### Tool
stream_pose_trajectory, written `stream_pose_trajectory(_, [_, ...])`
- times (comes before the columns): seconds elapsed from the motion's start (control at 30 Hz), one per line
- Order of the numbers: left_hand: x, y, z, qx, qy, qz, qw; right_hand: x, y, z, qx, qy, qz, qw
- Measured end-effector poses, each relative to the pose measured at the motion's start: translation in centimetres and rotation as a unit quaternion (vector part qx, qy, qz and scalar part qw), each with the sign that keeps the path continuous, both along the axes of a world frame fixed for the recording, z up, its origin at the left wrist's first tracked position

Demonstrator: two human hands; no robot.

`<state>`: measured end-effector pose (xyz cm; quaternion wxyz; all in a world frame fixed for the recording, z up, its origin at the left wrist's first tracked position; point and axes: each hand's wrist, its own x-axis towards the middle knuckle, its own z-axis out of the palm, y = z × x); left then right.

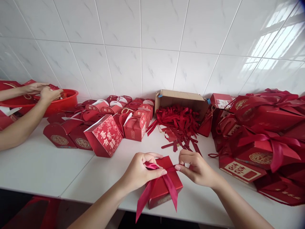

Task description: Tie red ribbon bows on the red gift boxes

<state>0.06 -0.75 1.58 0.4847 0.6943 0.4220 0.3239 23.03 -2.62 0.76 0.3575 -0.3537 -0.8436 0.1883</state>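
A small red gift box (pixel 175 182) sits on the white table near its front edge, with a crimson satin ribbon (pixel 171 187) across its top. Two ribbon tails hang down over the box's near side. My left hand (pixel 140 170) is closed on the ribbon at the left of the top, thumb and fingers pinching a loop. At the right, my right hand (pixel 196 167) pinches another part of the same ribbon between thumb and forefinger, pulled out sideways. The knot is partly hidden by my left thumb.
Behind stands a cardboard box (pixel 182 95) spilling red ribbons (pixel 178 119). Several red boxes (pixel 105 135) are grouped at the left. Ribboned boxes (pixel 269 149) are piled at the right. At far left, another person's hands (pixel 49 92) work over a red basin (pixel 69 98).
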Motion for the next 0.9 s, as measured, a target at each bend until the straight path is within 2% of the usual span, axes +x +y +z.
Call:
stream_pose_trajectory(0.3, [0.0,-0.1,0.1,0.001,-0.004,-0.009,1.0,-0.1,-0.1,0.2,-0.005,-0.005,0.0,1.0])
stream_pose_trajectory(0.43, [-0.2,-0.1,0.2,-0.008,0.004,-0.017,1.0,0.4,-0.3,-0.6,-0.075,0.022,0.024,0.997])
stream_pose_trajectory(0.57, [-0.2,-0.4,0.0,-0.004,-0.007,-0.02,1.0,0.8,-0.9,-2.6,-0.179,0.021,0.09,0.979])
stream_pose_trajectory(0.63, [0.0,-0.6,-0.2,0.01,-0.016,-0.03,0.999,0.6,-1.4,-3.6,-0.206,0.02,0.101,0.973])
stream_pose_trajectory(0.77, [0.3,-1.0,-0.8,0.031,-0.051,-0.028,0.998,0.5,-3.0,-4.5,-0.223,0.058,0.04,0.972])
stream_pose_trajectory(0.9, [-0.1,-1.3,-2.2,0.031,-0.114,0.028,0.993,2.2,-6.8,-4.9,-0.186,0.122,-0.067,0.973])
